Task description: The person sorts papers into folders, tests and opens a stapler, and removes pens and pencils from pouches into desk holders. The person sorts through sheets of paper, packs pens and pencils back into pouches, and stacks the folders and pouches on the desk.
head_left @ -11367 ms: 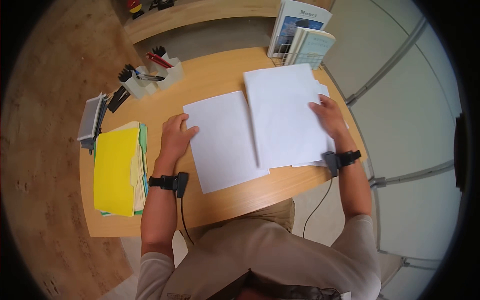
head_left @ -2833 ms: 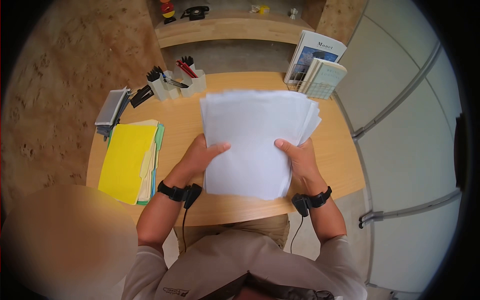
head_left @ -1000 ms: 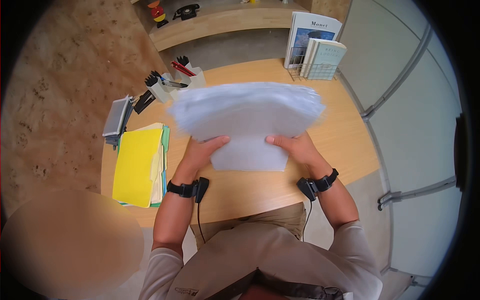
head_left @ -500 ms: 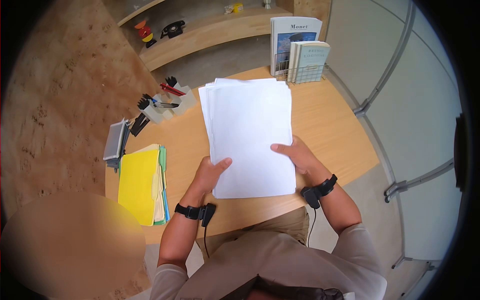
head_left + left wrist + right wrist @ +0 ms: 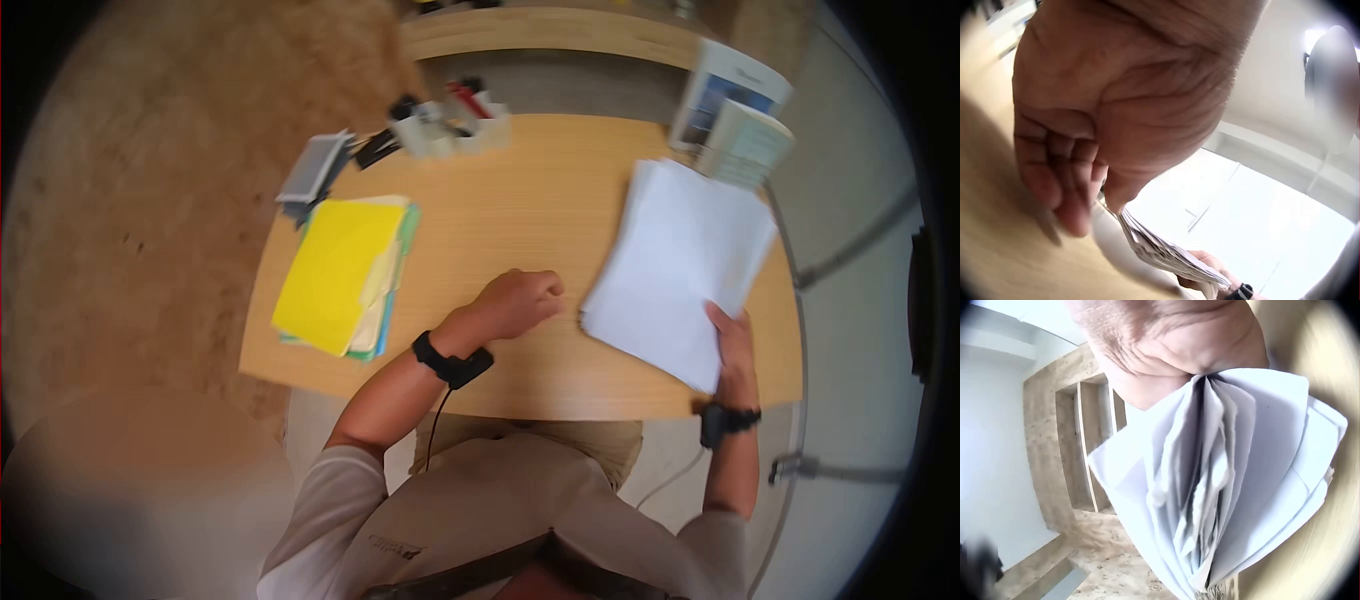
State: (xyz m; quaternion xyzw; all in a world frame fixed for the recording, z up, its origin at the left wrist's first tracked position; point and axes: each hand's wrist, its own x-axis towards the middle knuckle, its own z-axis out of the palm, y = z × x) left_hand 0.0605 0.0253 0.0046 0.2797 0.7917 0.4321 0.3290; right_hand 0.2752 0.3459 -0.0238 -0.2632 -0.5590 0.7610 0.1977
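A thick stack of white paper (image 5: 680, 265) is at the right side of the desk in the head view. My right hand (image 5: 736, 350) grips its lower right edge, thumb on top. In the right wrist view the sheets (image 5: 1272, 431) fan apart, bunched together where the hand pinches them. My left hand (image 5: 515, 303) is over the middle of the desk, apart from the stack and holding nothing. Its fingers (image 5: 1072, 212) are loosely bent in the left wrist view, and beyond them the stack shows edge-on.
A yellow folder (image 5: 335, 270) tops a pile of folders on the left of the wooden desk (image 5: 540, 200). Behind it stand a grey letter-tray-like item (image 5: 315, 167) and pen holders (image 5: 450, 130). Books (image 5: 735, 115) stand in a rack at the back right, close to the paper.
Sheets lying apart earlier were gathered into one stack, held and shaken by both hands. Now the left hand has let go, and the right hand has moved the stack to the right.
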